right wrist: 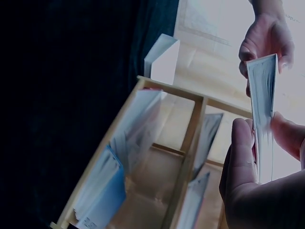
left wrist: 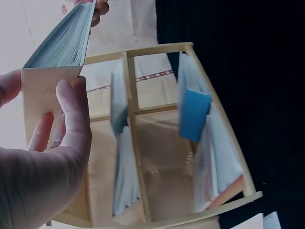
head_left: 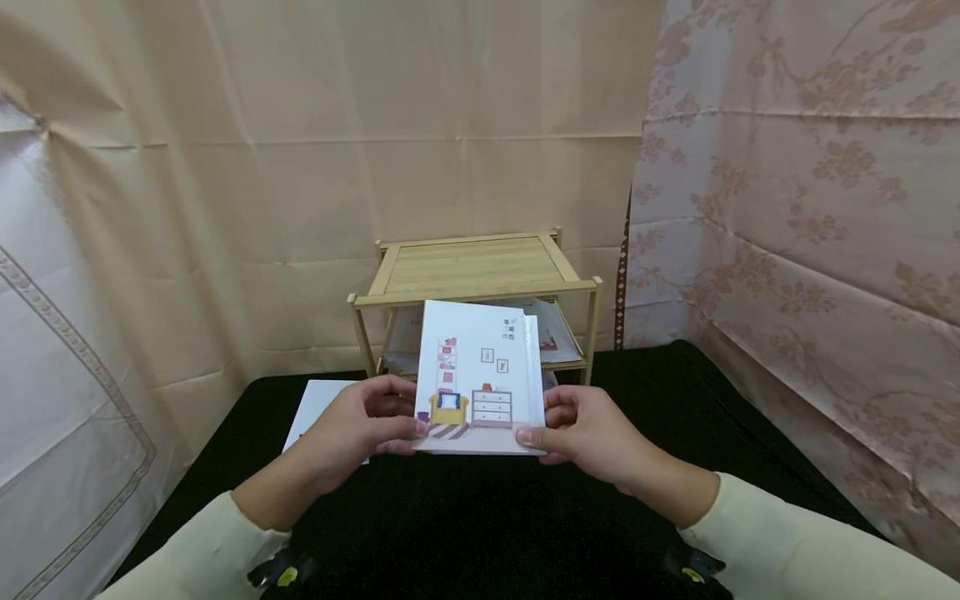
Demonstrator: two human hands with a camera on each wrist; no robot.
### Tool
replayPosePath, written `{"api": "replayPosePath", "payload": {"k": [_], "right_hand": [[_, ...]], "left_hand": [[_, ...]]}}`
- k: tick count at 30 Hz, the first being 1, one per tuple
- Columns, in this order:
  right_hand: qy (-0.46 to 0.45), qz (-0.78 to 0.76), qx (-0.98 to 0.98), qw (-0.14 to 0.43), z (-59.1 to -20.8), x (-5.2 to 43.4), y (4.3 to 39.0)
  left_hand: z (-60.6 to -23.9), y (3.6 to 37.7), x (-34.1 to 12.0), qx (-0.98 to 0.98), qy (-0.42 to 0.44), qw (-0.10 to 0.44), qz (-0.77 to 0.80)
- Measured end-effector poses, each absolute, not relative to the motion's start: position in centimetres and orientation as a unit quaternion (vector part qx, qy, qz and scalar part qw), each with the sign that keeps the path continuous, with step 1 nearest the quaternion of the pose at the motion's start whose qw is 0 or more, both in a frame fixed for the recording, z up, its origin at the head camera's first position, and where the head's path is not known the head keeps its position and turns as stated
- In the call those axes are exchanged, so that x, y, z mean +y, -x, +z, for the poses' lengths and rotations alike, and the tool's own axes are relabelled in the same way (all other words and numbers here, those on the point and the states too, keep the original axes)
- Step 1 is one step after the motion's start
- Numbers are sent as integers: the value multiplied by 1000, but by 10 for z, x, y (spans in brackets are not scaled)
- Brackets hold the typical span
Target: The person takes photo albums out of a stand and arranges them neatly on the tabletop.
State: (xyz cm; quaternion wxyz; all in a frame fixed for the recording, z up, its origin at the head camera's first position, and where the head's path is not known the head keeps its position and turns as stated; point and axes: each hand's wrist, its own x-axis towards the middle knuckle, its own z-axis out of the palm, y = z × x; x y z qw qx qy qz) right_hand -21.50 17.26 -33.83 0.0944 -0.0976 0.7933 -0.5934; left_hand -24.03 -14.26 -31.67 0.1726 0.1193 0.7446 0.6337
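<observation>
Cream sleeves fill the bottom corners of the head view, their ends cut off by the frame. Above them, at centre frame, the left hand (head_left: pixel 352 429) and right hand (head_left: pixel 592 433) hold a white illustrated book (head_left: pixel 480 379) above the black tabletop (head_left: pixel 480 517), fingers curled round its left and right edges with thumbs on the cover. Behind it stands a wooden shelf rack (head_left: pixel 472 271); the book hides most of the lower shelf. Left of centre, a white book (head_left: pixel 318 400) lies partly behind the left hand.
</observation>
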Motion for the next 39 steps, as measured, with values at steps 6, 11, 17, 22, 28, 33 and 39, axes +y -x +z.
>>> {"api": "replayPosePath", "payload": {"k": [6,11,17,22,28,33,39], "right_hand": [[97,-593,791,115,-350,169,212],[106,-596,784,135,-361,166,212],[112,-598,780,148,-377,160,208],[106,-597,780,156,-392,153,206],[97,-593,779,177,-403,151,205],[98,-593,776,192,-411,147,203],[98,-595,773,198,-418,135,201]], "left_hand": [[-325,239,-148,750,-97,195,625],[-338,240,-155,748,-100,216,620],[-356,240,-165,733,-102,262,619],[-367,238,-171,727,-100,289,615],[-378,236,-175,715,-98,313,618],[-385,235,-179,717,-91,326,610],[-389,236,-190,717,-87,350,596]]}}
